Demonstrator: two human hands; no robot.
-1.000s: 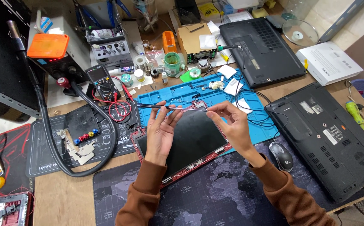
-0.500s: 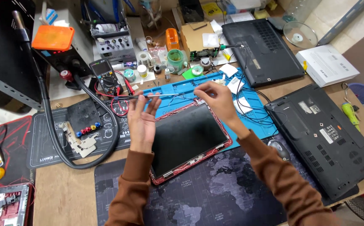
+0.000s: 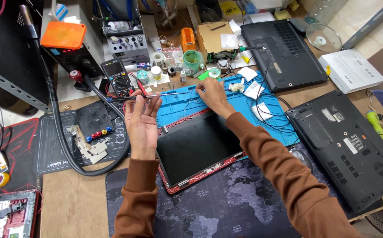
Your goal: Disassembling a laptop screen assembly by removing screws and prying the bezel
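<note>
Two hands stretch a long thin strip [image 3: 156, 95] level above the bench: the left hand [image 3: 142, 119], palm up, pinches its dark end, while the right hand [image 3: 212, 94] pinches the other end over the blue work mat [image 3: 244, 110]. Just below them lies a dark laptop screen panel [image 3: 198, 147] in a red-edged frame, beside a multimeter [image 3: 117, 79].

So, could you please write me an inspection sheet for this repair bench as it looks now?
Surface: wooden bench, blue mat, map-print mat.
Job's things: thin strip stretched between both hands above laptop screen panel.
Clutter: multimeter, tape rolls, small bottles.
Grippers: left hand and right hand pinch the strip's ends.
Cables: black hose; thin wires on blue mat.
Surroundings: two closed black laptops, white box.
</note>
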